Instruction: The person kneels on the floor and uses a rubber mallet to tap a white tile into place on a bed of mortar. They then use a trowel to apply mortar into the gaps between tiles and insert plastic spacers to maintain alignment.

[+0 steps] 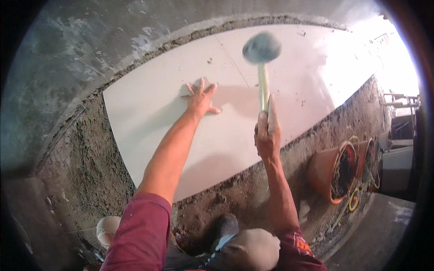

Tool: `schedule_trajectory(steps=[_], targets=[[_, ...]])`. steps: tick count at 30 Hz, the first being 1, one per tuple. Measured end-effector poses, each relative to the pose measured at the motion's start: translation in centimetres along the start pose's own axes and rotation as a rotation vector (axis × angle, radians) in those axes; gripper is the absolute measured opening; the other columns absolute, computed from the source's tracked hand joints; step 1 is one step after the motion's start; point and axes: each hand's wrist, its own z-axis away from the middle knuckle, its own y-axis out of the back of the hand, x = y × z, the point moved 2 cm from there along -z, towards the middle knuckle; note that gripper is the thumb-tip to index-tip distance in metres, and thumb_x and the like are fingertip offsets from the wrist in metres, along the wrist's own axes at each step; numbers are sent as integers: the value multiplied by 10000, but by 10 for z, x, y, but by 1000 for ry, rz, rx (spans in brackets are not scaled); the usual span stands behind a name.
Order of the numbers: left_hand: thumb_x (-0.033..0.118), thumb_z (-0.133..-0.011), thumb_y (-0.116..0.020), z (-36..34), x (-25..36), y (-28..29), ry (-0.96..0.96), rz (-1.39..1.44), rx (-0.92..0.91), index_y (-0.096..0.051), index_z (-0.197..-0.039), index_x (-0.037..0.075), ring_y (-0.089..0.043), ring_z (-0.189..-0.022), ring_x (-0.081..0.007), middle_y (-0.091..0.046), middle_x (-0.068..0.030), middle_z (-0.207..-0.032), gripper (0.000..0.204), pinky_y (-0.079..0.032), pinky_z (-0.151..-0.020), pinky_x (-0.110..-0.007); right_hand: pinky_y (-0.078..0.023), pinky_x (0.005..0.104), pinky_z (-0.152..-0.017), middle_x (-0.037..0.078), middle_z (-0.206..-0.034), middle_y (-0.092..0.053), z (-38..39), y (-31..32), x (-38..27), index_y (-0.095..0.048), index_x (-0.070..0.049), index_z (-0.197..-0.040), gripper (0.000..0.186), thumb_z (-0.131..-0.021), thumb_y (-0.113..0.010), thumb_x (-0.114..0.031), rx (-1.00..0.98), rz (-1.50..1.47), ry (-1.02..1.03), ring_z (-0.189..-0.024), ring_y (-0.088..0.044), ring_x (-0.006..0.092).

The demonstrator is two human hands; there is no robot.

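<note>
My left hand [202, 100] rests on a large pale floor tile [158, 108], its fingers spread and nothing in its grip. To its right, my right hand [268, 137] is wrapped round the light handle of a rubber mallet [262, 49]. The mallet's dark head is raised over the tiles, slightly blurred. A thin joint line runs between the near tile and a second pale tile [289, 67] beyond it. Small crumbs of mortar lie scattered on both surfaces.
Rough mortar [97, 156] borders the tiles on the left. A grey wall [104, 40] rises at the far side. Orange-brown buckets [323, 174] stand at the right, near a yellow ring [354, 200]. My knee pad [255, 250] and a pale round object [107, 229] are at the bottom.
</note>
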Motion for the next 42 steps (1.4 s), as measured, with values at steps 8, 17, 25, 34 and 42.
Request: schedule_trajectory(steps=[8,17,25,34,42], targets=[[749,-631,-750,-2,0,-9,-22,-39,-36,-70,-1595,313,28,-1511,-437,-35,-225,-1642,1257,-4,-1152,-729,-493,393,-589,169,-820,-649,48,-16,2,-201,-207,-1590,602,-1048,-462,-177,-125,225,-193,-648,-616,226],[722,-576,-800,84,20,-54,-85,-73,-121,25,-1597,192,140,-1492,-458,52,-263,-1632,1415,38,-1173,-669,-515,384,-630,190,-818,-660,84,10,-62,-217,-186,-1587,664,-1004,-522,-95,275,-115,277,-674,-647,272],[735,-558,-810,108,39,-58,-51,-166,-165,108,-1584,163,183,-1444,-549,161,-250,-1622,1491,-39,-1160,-692,-502,469,-710,286,-956,-647,118,13,-1,-197,-207,-1584,683,-998,-541,-144,-46,1,-159,-833,-650,441],[741,-556,-811,105,34,-66,-47,-218,-160,135,-1580,190,186,-1432,-568,161,-233,-1627,1499,-128,-1146,-710,-511,477,-718,276,-941,-667,137,37,2,-233,-195,-1568,647,-999,-535,-146,-163,110,-338,-863,-668,448],[776,-535,-791,101,23,-74,-5,-122,-193,106,-1586,213,123,-1456,-551,135,-226,-1633,1492,-171,-1133,-718,-517,465,-712,224,-982,-658,145,35,-18,-231,-236,-1575,696,-982,-577,-124,146,-120,108,-819,-650,419]])
